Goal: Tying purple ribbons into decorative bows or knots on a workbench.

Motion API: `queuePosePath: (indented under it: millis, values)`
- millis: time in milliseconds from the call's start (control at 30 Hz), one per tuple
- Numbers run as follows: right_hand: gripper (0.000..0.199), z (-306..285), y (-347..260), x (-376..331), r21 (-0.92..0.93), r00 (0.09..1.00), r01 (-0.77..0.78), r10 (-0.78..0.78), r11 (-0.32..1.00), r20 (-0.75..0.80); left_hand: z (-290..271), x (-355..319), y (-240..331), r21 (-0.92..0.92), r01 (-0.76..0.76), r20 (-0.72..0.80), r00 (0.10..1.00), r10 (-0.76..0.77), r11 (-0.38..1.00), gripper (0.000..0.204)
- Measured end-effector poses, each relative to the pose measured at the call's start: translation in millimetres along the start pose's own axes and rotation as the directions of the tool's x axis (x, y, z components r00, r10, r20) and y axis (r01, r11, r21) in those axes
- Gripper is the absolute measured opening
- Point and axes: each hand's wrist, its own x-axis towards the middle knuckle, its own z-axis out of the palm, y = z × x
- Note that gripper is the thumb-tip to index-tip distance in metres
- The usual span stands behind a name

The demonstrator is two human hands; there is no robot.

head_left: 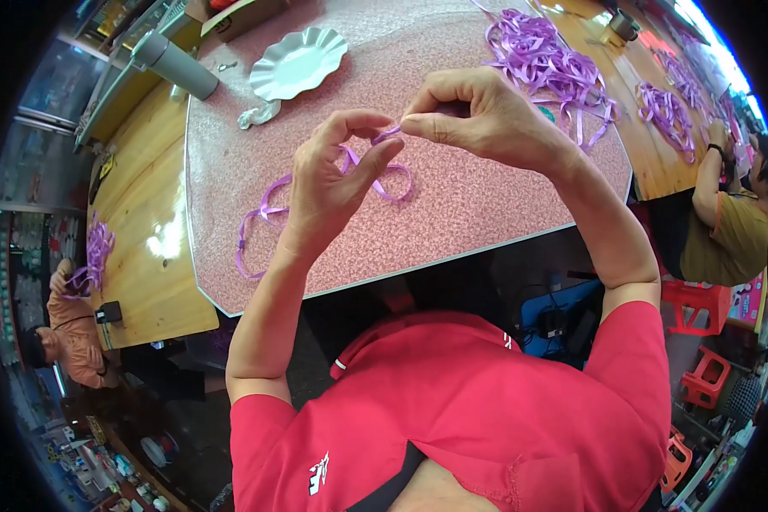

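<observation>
Both of my hands are raised over the pink speckled tabletop, joined by a short stretch of purple ribbon [387,134]. My right hand [478,115] pinches its end between thumb and forefinger. On the other side, my left hand [337,166] has thumb and forefinger curved around the ribbon, its fingers bent. From there the ribbon trails down in loose loops [269,207] on the table, left of and below my left hand. Behind my right hand lies a big tangled heap of purple ribbons [542,60].
A white scalloped plate [299,64] and a crumpled white wrapper [258,114] lie at the back left, near a grey-green flask [175,66]. Co-workers sit at the left [81,341] and right [730,230] with more purple ribbons. Red stools [700,307] stand at the right.
</observation>
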Motion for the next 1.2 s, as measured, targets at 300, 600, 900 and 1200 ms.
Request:
queuePosePath:
  millis: [300, 600, 900, 1200]
  values:
    - [0.017, 21.0, 4.1, -14.8, 0.243, 0.989, -0.068, 0.097, 0.968, -0.111, 5.0, -11.8, -0.6, -0.358, 0.228, 0.055, 0.973, -0.223, 0.906, 0.016]
    - [0.016, 45.9, 21.2, -14.7, -0.021, 0.960, 0.175, -0.175, 0.984, -0.220, 2.3, -17.6, -5.3, -0.253, 0.233, 0.051, 0.973, -0.227, 0.939, 0.017]
    - [0.012, 50.3, 8.2, -27.0, 0.177, 0.963, 0.050, 0.000, 0.983, -0.271, 11.5, -21.2, -2.5, -0.417, 0.176, -0.012, 0.980, -0.199, 0.892, 0.015]
    - [0.013, 62.7, 14.0, -15.9, 0.075, 0.931, 0.141, -0.106, 0.987, -0.348, 9.5, -20.1, -6.8, -0.645, 0.260, 0.081, 0.958, -0.274, 0.719, 0.018]
